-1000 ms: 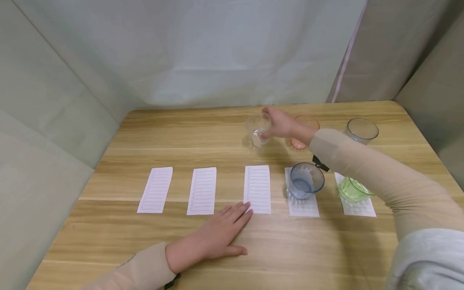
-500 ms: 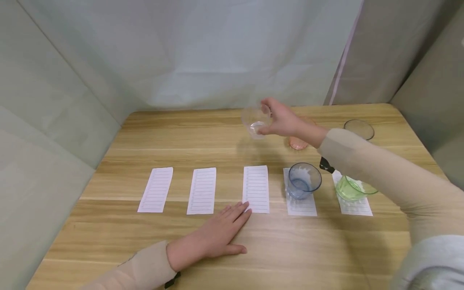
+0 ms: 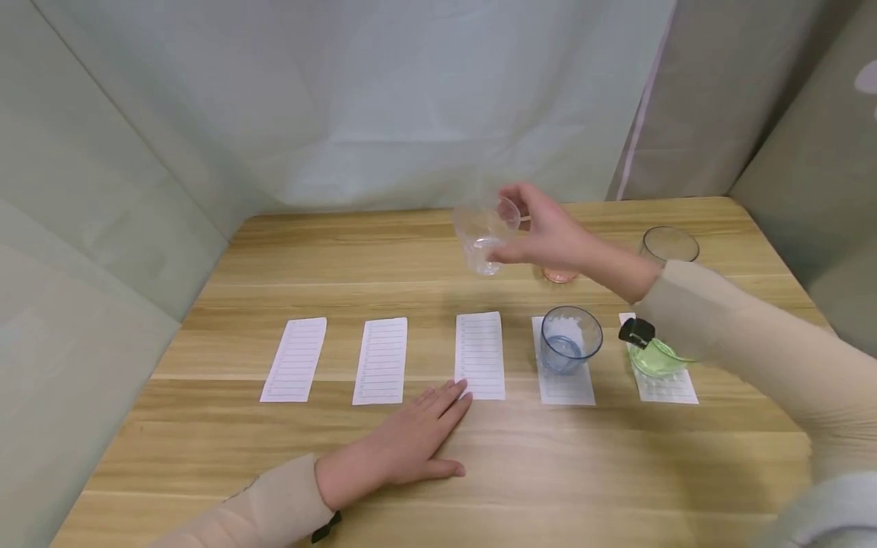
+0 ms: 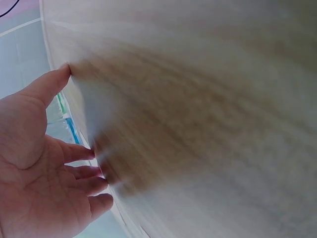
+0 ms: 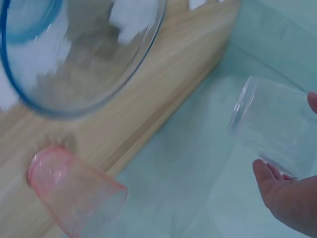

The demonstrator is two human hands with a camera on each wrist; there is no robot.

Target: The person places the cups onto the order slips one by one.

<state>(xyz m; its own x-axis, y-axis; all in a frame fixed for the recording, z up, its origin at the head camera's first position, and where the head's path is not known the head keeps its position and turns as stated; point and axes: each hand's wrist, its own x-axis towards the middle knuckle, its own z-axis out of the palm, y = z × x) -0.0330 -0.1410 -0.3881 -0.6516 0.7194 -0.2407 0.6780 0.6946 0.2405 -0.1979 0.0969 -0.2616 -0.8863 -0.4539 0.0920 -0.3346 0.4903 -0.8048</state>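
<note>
My right hand [image 3: 548, 232] grips a clear glass [image 3: 479, 251] from its right side, holding it raised above the back of the table. The same clear glass [image 5: 272, 121] shows at the right of the right wrist view. Flat on the wood, my left hand [image 3: 411, 441] touches the lower left corner of the middle paper slip [image 3: 479, 354] with its fingertips. Behind the right wrist, an orange glass [image 3: 560, 275] is mostly hidden; the right wrist view shows this orange glass [image 5: 74, 191] more fully.
A blue glass [image 3: 570, 350] stands on one lined slip, and a green glass [image 3: 654, 359], partly behind the sleeve, on the rightmost slip [image 3: 668, 390]. A grey glass [image 3: 670, 243] is at the back right. Two more slips, one far left [image 3: 294, 359] and another [image 3: 381, 361], lie leftward.
The right hand has lifted the clear glass off the table and drawn it slightly nearer. More of the orange glass is now covered by the arm. The left hand stays put.
</note>
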